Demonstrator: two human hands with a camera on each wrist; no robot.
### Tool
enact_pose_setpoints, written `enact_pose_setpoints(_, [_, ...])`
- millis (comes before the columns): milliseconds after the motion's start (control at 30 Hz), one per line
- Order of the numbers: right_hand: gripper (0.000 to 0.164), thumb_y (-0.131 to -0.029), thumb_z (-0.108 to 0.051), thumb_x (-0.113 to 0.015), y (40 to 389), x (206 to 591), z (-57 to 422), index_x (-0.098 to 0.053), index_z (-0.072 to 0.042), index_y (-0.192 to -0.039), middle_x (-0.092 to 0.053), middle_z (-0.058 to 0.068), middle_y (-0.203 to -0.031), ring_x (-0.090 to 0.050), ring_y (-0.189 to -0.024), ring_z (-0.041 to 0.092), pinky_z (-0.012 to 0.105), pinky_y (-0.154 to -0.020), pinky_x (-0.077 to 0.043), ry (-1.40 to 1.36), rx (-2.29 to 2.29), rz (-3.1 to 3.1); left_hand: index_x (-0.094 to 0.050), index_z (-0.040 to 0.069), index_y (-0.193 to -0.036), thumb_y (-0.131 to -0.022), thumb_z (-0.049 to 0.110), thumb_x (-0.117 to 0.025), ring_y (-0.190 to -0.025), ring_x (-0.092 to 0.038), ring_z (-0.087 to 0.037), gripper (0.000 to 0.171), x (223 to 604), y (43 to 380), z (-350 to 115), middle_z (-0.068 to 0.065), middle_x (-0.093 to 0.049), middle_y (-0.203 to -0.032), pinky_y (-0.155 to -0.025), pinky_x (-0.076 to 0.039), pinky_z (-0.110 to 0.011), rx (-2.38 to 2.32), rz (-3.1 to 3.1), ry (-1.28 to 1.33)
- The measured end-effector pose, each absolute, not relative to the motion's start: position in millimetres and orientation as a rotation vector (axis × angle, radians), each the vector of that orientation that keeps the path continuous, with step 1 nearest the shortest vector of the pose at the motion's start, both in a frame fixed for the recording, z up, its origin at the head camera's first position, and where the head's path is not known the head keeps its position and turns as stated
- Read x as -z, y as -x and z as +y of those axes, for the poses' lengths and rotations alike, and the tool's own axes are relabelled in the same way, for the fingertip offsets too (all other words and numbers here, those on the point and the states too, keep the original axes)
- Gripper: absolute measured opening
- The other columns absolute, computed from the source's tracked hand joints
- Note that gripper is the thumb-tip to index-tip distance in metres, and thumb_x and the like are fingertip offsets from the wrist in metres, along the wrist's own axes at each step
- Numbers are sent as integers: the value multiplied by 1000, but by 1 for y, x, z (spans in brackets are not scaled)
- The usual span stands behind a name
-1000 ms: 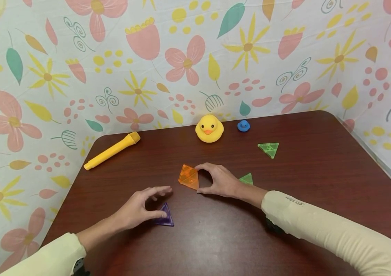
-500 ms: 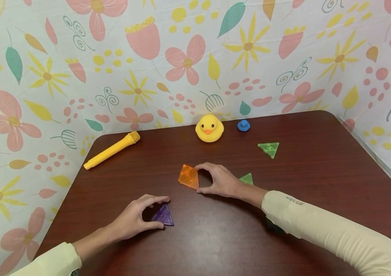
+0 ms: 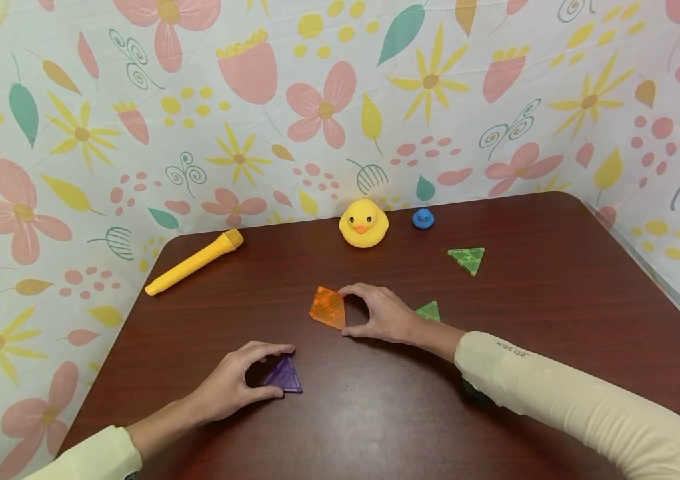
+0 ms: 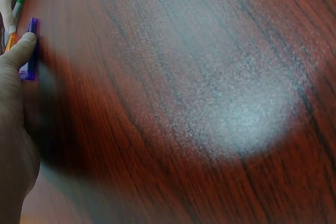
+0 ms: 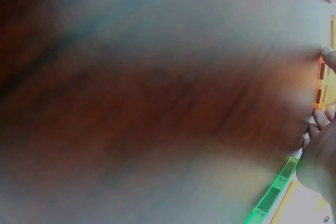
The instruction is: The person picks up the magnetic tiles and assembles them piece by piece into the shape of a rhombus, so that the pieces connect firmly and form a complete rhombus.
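A translucent purple triangle tile (image 3: 285, 377) lies flat on the dark wooden table. My left hand (image 3: 235, 380) curves round its left side, the thumb at the lower corner and the fingertips at the top one; in the left wrist view the thumb touches the purple tile (image 4: 32, 51). Farther back lie orange translucent tiles (image 3: 328, 308), two triangles edge to edge in a kite shape. Thumb and index finger of my right hand (image 3: 385, 315) pinch the right one's two corners. The right wrist view shows the orange tile's edge (image 5: 318, 82) between those fingertips.
One green triangle tile (image 3: 429, 311) is partly hidden behind the right wrist, another green triangle tile (image 3: 468, 260) lies farther back. A yellow rubber duck (image 3: 364, 224), a small blue duck (image 3: 423, 219) and a yellow toy microphone (image 3: 195, 262) line the rear edge, before a flower-patterned cloth.
My left hand has drawn back slightly to the left, from over the purple tile to round its corners. The right hand and the orange tiles have stayed in place.
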State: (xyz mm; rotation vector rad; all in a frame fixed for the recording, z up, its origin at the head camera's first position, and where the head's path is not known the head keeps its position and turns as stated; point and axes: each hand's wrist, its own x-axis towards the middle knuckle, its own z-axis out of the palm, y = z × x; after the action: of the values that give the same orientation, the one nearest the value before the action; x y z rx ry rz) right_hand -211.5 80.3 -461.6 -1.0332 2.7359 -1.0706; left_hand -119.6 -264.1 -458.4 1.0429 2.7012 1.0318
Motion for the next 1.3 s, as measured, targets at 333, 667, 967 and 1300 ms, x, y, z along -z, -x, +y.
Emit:
enact_pose_setpoints(333, [73, -83, -29, -94, 211, 462, 80, -61, -5, -144, -65, 9, -141, -61, -133, 25, 46, -111, -49, 1025, 1072, 2731, -66, 25, -143, -88, 33, -89, -119, -64, -17, 61, 460, 120, -263, 10, -68, -138, -95, -54, -33, -1160, 2633, -973])
enact_pose_setpoints(667, [72, -84, -29, -94, 212, 461, 80, -61, -5, -143, -66, 9, -140, -61, -132, 25, 46, -110, -50, 1032, 1079, 2725, -67, 18, -139, -85, 25, -92, -112, -68, -18, 60, 457, 121, -262, 3, -70, -135, -94, -57, -33, -1248, 2578, -981])
enact_pose_setpoints(967, [72, -84, -29, -94, 211, 460, 80, -61, -4, -143, -66, 9, -140, -61, -133, 26, 46, -111, -49, 1031, 1084, 2723, -65, 8, -141, -83, 14, -92, -115, -68, -26, 64, 457, 120, -262, -8, -67, -136, -92, -59, -35, -1362, 2497, -1077])
enact_pose_setpoints(1300, [73, -84, -29, -94, 211, 461, 80, -60, -5, -144, -65, 10, -141, -61, -133, 26, 46, -111, -49, 1033, 1070, 2734, -64, 8, -143, -84, 13, -92, -109, -69, -21, 66, 456, 122, -262, -7, -65, -139, -90, -60, -34, -1314, 2505, -1064])
